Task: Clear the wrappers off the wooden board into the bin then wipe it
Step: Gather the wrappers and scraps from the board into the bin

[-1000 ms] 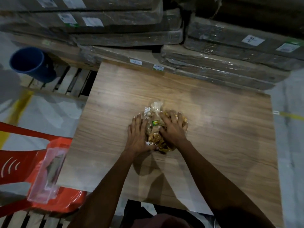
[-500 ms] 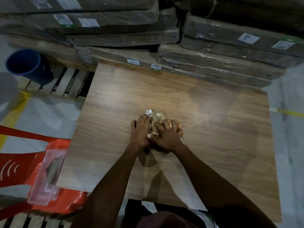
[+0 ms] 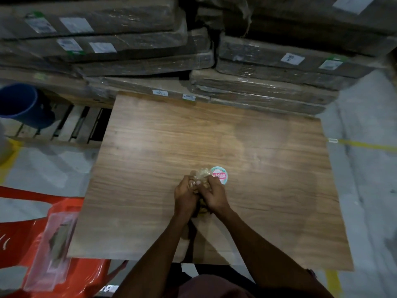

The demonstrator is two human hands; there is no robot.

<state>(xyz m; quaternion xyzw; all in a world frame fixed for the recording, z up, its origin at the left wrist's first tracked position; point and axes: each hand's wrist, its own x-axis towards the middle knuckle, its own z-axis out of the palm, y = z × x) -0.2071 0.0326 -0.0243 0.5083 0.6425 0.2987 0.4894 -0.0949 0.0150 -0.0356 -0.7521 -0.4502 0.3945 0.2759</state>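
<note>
My left hand (image 3: 186, 193) and right hand (image 3: 216, 195) grip the crumpled wrappers (image 3: 201, 175) bunched over the wooden board (image 3: 171, 147). A round sticker (image 3: 220, 176) peeks out; lifting toward the blue bin (image 3: 19, 102), loose pieces could slip free.

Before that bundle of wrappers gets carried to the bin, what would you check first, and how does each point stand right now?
1. Wrappers gathered in one bundle: ok, bunched between both hands.
2. Left hand gripping the bundle: ok.
3. Right hand gripping the bundle: ok.
4. Wooden board free of leftovers: not ok, a round printed lid lies beside the right hand.
5. Blue bin open and reachable: ok, mouth open at far left.
6. Wiping cloth at hand: cannot tell, none is visible.
</note>
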